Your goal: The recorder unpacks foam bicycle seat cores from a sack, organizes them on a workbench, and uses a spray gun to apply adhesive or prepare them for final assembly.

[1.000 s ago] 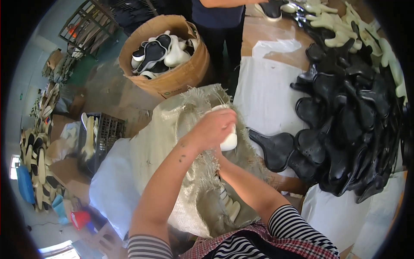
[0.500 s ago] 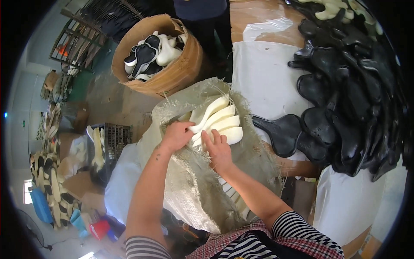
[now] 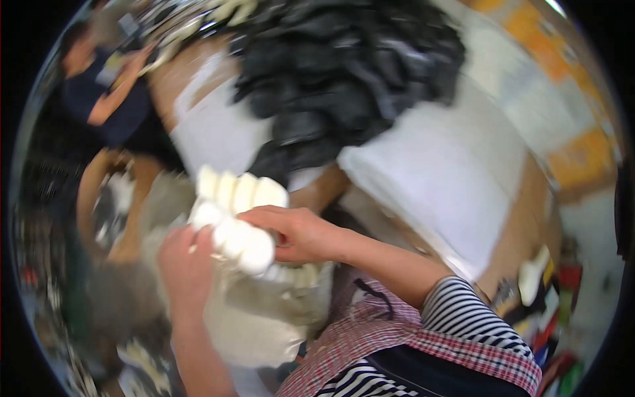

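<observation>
A stack of cream bicycle saddle pads [image 3: 243, 193] is raised over the mouth of a woven sack [image 3: 264, 304], their rounded ends lying side by side. My right hand [image 3: 301, 233] is closed on the stack from its right side, thumb and fingers curled round the pads. At the left end my left hand [image 3: 187, 261], a little blurred, grips the pads with its fingers bent over them. More pale pads show just under my right hand, at the sack's opening. Beyond my hands lies a heap of black saddle shells [image 3: 331, 86], smeared by motion.
A white-covered table [image 3: 436, 178] stands to the right of the sack. A round cardboard box [image 3: 135, 218] with pale and dark pieces is at the left. Behind it, a person in a dark shirt [image 3: 109, 99] works. Assorted items [image 3: 529, 278] lie at the lower right.
My view has swung to the right, so the black heap sits nearer the middle. The cream pads, formerly lying in the sack's mouth, are now gathered up between both hands.
</observation>
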Motion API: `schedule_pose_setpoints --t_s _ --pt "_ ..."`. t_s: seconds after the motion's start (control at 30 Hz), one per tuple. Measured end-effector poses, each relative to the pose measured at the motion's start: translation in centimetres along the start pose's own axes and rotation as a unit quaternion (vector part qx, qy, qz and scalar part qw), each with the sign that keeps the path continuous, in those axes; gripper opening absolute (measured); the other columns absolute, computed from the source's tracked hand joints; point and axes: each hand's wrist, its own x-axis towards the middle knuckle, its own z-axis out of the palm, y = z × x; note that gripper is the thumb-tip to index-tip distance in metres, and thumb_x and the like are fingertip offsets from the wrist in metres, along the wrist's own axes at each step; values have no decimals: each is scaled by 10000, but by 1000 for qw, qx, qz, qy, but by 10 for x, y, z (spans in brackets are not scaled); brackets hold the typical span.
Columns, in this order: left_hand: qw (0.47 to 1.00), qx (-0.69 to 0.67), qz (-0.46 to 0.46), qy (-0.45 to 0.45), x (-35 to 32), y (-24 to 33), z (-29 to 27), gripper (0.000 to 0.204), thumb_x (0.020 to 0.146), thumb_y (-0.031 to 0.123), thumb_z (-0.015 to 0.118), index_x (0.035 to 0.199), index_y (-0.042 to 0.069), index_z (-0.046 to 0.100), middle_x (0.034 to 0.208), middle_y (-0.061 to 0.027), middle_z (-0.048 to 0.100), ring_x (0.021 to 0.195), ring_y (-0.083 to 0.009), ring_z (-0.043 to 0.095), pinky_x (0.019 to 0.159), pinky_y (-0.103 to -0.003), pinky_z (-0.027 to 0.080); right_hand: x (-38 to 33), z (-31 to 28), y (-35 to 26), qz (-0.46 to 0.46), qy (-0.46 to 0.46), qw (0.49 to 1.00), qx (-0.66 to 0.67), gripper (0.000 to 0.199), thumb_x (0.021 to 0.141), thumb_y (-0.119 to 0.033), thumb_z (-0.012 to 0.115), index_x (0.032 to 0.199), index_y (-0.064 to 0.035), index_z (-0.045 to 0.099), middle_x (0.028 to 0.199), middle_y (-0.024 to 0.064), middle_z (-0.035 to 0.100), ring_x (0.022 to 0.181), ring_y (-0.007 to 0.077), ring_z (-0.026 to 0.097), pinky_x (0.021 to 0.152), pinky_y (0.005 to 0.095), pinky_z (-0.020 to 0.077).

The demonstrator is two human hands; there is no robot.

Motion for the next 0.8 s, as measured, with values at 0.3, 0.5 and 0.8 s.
schedule_pose_setpoints --t_s 0.3,0.5,0.8 --pt "940 -335 19 61 96 271 205 311 872 250 572 714 -8 643 606 -88 625 561 -117 561 549 -297 438 -137 -301 0 18 296 924 -241 855 685 -191 683 1410 -107 238 1392 83 315 1208 204 389 933 346 393" --pt "895 -446 3 27 138 457 357 331 871 273 579 664 16 611 608 -101 629 552 -191 606 556 -322 454 -217 -493 31 68 438 818 -366 703 689 -213 779 1296 -107 440 1234 55 496 1109 158 486 853 332 441" --pt "929 -347 0 -131 181 501 532 213 742 94 622 930 -1 647 782 -93 660 706 -159 614 669 -280 479 -319 -644 204 318 583 737 -127 772 808 -363 650 1422 -133 242 1431 161 289 1280 280 333 1014 380 324"
